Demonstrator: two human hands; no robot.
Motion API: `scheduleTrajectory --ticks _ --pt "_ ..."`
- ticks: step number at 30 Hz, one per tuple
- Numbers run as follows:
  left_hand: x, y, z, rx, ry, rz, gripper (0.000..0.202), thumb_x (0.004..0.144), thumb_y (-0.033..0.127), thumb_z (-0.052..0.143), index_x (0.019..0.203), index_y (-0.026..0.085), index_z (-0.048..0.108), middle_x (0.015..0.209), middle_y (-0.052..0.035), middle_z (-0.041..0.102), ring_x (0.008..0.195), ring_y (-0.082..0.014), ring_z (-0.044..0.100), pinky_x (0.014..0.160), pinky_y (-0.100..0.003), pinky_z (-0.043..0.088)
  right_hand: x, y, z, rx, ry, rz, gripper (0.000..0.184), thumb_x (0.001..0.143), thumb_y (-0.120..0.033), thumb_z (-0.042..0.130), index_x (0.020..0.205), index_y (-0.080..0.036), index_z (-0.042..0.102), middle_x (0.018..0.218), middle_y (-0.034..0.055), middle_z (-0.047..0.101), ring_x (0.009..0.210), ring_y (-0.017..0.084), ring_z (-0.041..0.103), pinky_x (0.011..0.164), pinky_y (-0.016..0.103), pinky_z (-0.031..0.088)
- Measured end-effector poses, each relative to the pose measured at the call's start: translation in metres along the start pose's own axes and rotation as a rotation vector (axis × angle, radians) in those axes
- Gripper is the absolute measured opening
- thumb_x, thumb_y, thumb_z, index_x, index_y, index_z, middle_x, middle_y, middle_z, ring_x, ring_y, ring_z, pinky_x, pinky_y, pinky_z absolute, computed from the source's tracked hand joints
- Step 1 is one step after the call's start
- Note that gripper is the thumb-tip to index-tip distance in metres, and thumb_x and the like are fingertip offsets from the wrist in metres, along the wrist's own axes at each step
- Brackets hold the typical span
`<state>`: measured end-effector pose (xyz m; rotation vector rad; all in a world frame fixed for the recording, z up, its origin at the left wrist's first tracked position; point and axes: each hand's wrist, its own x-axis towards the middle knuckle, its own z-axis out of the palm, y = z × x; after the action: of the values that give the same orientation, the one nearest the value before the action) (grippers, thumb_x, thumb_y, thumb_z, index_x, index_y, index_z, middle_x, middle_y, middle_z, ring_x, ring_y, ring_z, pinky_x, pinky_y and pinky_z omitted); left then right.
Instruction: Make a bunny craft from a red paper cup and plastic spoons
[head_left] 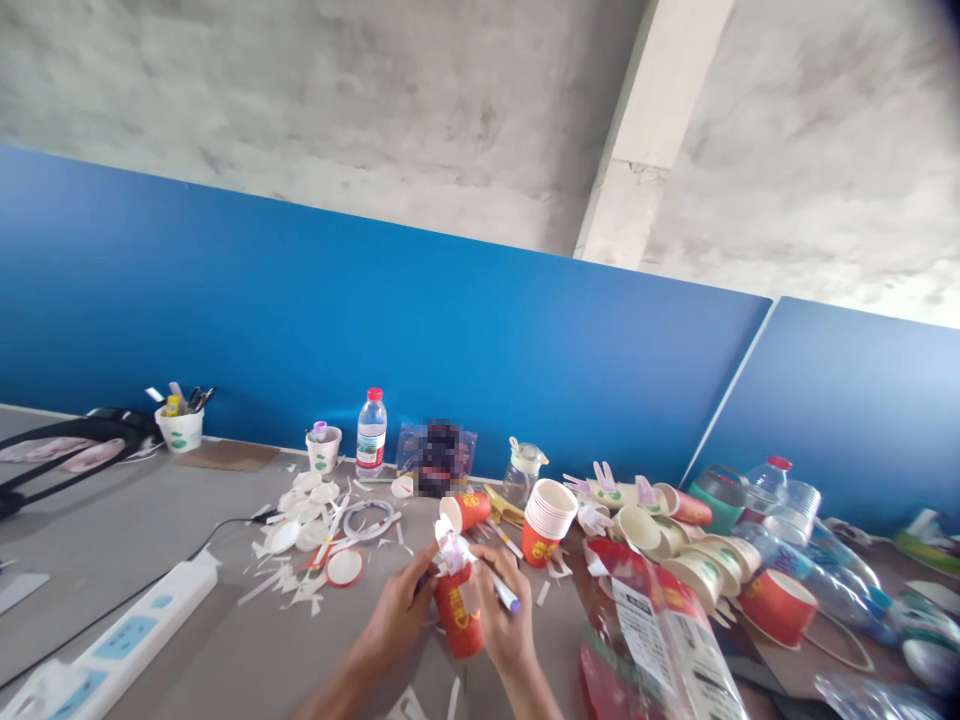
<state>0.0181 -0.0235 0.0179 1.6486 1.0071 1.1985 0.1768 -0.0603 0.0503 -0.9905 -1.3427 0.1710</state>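
A red paper cup [457, 625] with yellow lettering is between my hands over the table. At its top is a white paper piece [451, 548] with purple colouring; whether it is joined to the cup cannot be told. My left hand [397, 615] has its fingers closed at the cup's left side, with a small dark bit showing by the fingertips. In my right hand [504, 610] is a white marker [508, 596] with a purple end, slanting across the fingers, its other end near the white piece. Just behind lies another red cup [466, 511] on its side.
Paper scraps [304, 520] and a tape ring [367, 520] lie left, near a power strip [124, 640]. Stacked cups [541, 530], a glass jug [523, 475] and a water bottle [371, 440] stand behind. Plastic packaging [660, 630] and several cups crowd the right. A blue partition [375, 300] rises behind.
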Motion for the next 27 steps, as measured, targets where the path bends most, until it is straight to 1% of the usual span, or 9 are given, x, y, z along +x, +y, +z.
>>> scheduleTrajectory --ticks 3,6,8,11,14,16,21,25,27 --pt "-0.0001 0.0004 0.0 0.008 -0.001 -0.007 0.05 0.084 0.033 0.058 0.129 0.015 0.068 0.089 -0.0079 0.075 0.074 -0.0191 0.061 0.08 -0.033 0.053 -0.0006 0.0021 -0.0015 -0.035 -0.053 -0.024 0.028 0.095 -0.04 0.056 0.085 -0.022 0.074 0.074 0.0028 0.073 0.068 0.019 0.066 0.063 0.03 0.052" --pt "-0.0002 0.0015 0.0001 0.003 -0.008 -0.02 0.049 0.083 0.032 0.058 0.128 0.017 0.068 0.087 -0.0065 0.074 0.074 -0.0189 0.06 0.077 -0.032 0.053 -0.0001 0.0021 -0.0024 -0.028 -0.049 -0.015 0.029 0.096 -0.039 0.054 0.08 -0.022 0.071 0.069 0.0017 0.07 0.063 0.018 0.064 0.057 0.028 0.05" --pt "-0.0004 0.0031 0.0001 -0.003 -0.011 -0.013 0.049 0.083 0.033 0.059 0.128 0.018 0.068 0.085 -0.0057 0.074 0.074 -0.0191 0.061 0.077 -0.032 0.054 0.0 0.0016 -0.0009 -0.005 -0.054 -0.013 0.026 0.094 -0.038 0.057 0.084 -0.021 0.073 0.072 0.0023 0.072 0.064 0.019 0.066 0.057 0.028 0.051" --pt "-0.0005 0.0058 0.0 0.004 -0.001 0.014 0.047 0.083 0.035 0.058 0.126 0.018 0.07 0.084 -0.0057 0.074 0.075 -0.0198 0.062 0.081 -0.033 0.054 -0.0006 0.0011 0.0035 0.024 -0.078 -0.018 0.022 0.093 -0.036 0.059 0.096 -0.022 0.076 0.083 0.0045 0.076 0.072 0.02 0.07 0.063 0.029 0.056" --pt "-0.0005 0.007 0.0 0.022 0.005 0.026 0.046 0.083 0.034 0.057 0.123 0.018 0.072 0.085 -0.0069 0.074 0.075 -0.0207 0.063 0.082 -0.035 0.054 -0.0013 0.0014 0.0053 0.024 -0.083 -0.024 0.021 0.093 -0.034 0.059 0.1 -0.022 0.076 0.089 0.0056 0.078 0.079 0.021 0.072 0.071 0.03 0.058" --pt "-0.0004 0.0063 0.0001 0.029 0.003 0.026 0.048 0.083 0.033 0.055 0.126 0.017 0.07 0.085 -0.0076 0.075 0.074 -0.0209 0.063 0.082 -0.036 0.054 -0.0013 0.002 0.0035 0.009 -0.078 -0.017 0.021 0.093 -0.035 0.059 0.098 -0.022 0.075 0.087 0.0051 0.077 0.078 0.021 0.071 0.07 0.031 0.057" --pt "-0.0003 0.0032 0.0004 0.027 0.003 0.017 0.05 0.083 0.033 0.056 0.128 0.016 0.069 0.087 -0.0084 0.076 0.075 -0.021 0.063 0.081 -0.035 0.053 -0.0011 0.0044 -0.0012 0.015 -0.054 0.034 0.025 0.094 -0.038 0.057 0.083 -0.022 0.072 0.074 0.0024 0.073 0.067 0.019 0.066 0.061 0.029 0.053" --pt "-0.0004 0.0033 0.0007 0.016 -0.002 0.036 0.049 0.084 0.033 0.056 0.128 0.017 0.069 0.087 -0.0078 0.076 0.076 -0.0202 0.063 0.081 -0.034 0.053 -0.0016 0.006 0.0029 0.049 -0.084 0.031 0.022 0.094 -0.037 0.059 0.098 -0.021 0.074 0.09 0.0054 0.077 0.079 0.021 0.071 0.068 0.03 0.056" --pt "-0.0005 0.003 0.0009 0.005 0.002 0.044 0.048 0.084 0.033 0.056 0.126 0.018 0.07 0.087 -0.0066 0.076 0.077 -0.0199 0.063 0.082 -0.033 0.053 -0.0019 0.0061 0.0042 0.041 -0.103 0.012 0.022 0.094 -0.036 0.059 0.101 -0.021 0.074 0.093 0.0057 0.077 0.082 0.021 0.072 0.072 0.031 0.057"
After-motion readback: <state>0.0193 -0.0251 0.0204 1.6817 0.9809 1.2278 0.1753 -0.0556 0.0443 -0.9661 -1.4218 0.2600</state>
